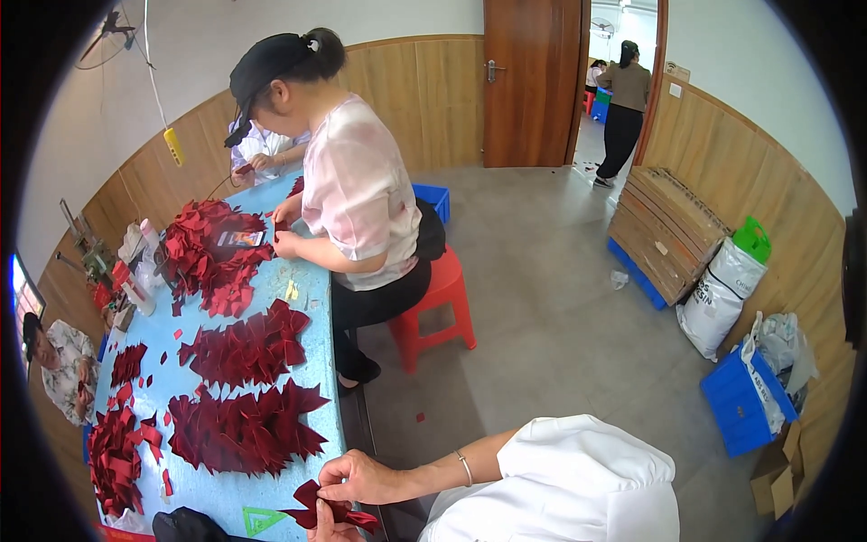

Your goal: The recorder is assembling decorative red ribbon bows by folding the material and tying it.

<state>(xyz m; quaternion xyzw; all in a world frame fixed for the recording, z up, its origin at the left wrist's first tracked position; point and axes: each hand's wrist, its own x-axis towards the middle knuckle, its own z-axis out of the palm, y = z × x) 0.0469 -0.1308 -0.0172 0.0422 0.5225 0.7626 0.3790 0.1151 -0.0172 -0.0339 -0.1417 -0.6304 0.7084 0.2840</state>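
Note:
At the lower edge, my right hand (358, 478) pinches a dark red fabric piece (309, 495) with pointed ends. My left hand (331, 531), mostly cut off by the frame, grips the same piece from below. Both hands are at the near edge of the light blue table (312, 361). Beside them lies a long row of overlapping dark red fabric pieces (244, 429), with a second row (248, 348) beyond it. A loose heap of red pieces (113, 461) lies at the table's left side.
A co-worker (361, 190) on a red stool (442, 303) handles red pieces by a large heap (203, 244) bearing a phone (241, 238). Other people sit across the table. A dark object (190, 527) lies near me. Flattened cardboard (664, 230), a white sack (720, 298) and a blue crate (745, 406) line the right wall.

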